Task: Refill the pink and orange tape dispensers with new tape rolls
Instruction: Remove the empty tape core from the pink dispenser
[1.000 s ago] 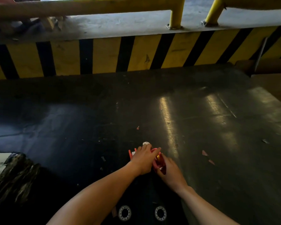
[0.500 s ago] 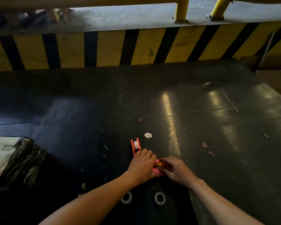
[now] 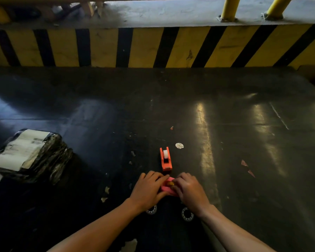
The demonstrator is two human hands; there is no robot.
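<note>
Both hands, left hand [image 3: 149, 190] and right hand [image 3: 190, 190], grip clamped on the pink dispenser [image 3: 166, 188], likely steadying it to seat the amber roll [image 3: 169, 183]; orange dispenser [image 3: 165, 159] waits at twelve o'clock.

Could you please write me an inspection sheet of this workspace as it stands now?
Surface: dark glossy floor, scuffed, light streaks.
Job's things: orange dispenser stands alone, white roll inside; pink dispenser between both hands, amber roll at its top.
Clutter: paper scraps, round white sticker, black-wrapped parcel, two white rings.
Grippers: left hand and right hand grip the pink dispenser.
Cables: nothing seen.
Surroundings: yellow-black striped curb, yellow posts.
</note>
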